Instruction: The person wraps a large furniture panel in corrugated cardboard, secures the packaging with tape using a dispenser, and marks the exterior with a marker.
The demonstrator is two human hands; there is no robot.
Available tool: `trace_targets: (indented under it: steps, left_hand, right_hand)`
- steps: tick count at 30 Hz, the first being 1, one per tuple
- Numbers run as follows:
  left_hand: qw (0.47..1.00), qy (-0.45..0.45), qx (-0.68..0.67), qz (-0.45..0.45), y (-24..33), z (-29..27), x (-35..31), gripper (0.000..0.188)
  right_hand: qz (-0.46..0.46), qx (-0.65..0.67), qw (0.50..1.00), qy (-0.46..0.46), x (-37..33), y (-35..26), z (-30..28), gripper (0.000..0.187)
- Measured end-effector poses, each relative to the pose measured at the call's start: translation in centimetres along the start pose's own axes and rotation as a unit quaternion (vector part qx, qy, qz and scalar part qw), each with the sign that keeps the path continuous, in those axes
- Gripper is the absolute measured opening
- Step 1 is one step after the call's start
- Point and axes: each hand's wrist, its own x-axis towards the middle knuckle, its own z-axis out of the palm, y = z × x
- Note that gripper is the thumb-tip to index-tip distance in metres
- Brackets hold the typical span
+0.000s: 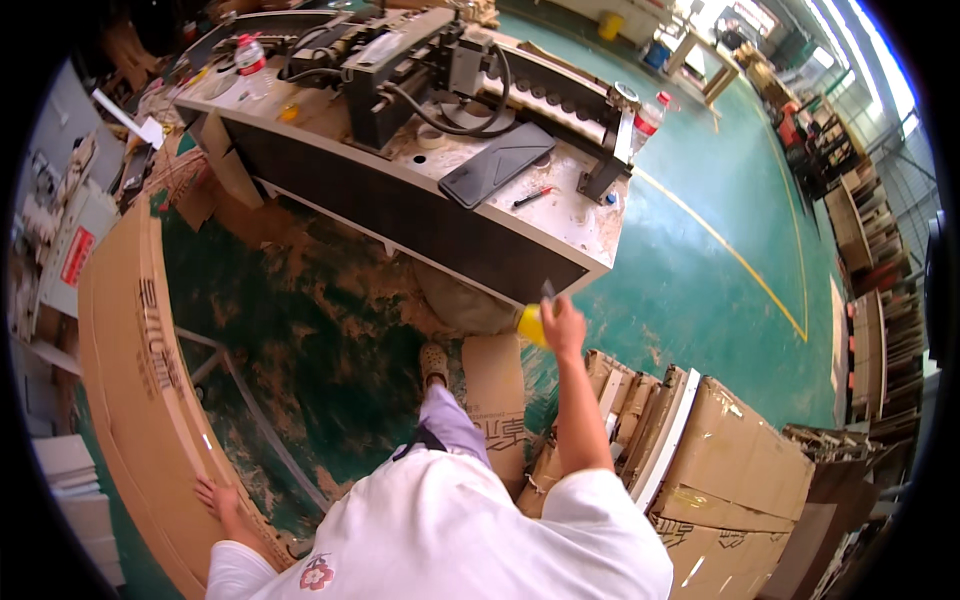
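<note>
My left hand lies with fingers spread on a long brown cardboard box at the left. My right hand is raised near the machine's front corner, its fingers closed on what looks like a yellow roll of tape. A small grey tip sticks up above those fingers; whether it belongs to the roll or to a separate tool I cannot tell. Below the right arm a flat piece of cardboard lies on the floor.
A long machine stands ahead, with a dark phone, a red pen and plastic bottles on top. Large cardboard packages stand at my right. Sawdust covers parts of the green floor.
</note>
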Motion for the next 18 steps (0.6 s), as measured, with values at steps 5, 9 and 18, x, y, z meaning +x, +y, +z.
trace_targets:
  steps: [5,9,18]
  left_hand:
    - [0.939,-0.196,-0.27,0.083,3.7,-1.1,0.6,0.068]
    - [0.959,-0.143,-0.197,0.146,12.6,-1.7,-6.6,0.06]
    - [0.961,-0.108,-0.24,0.083,8.0,1.5,-19.5,0.062]
  right_hand:
    - [0.008,-0.042,0.994,0.105,17.6,0.4,3.0,0.03]
    - [0.035,-0.142,0.987,0.071,25.2,5.8,7.9,0.033]
    - [-0.278,-0.039,0.956,-0.08,31.9,3.9,17.5,0.062]
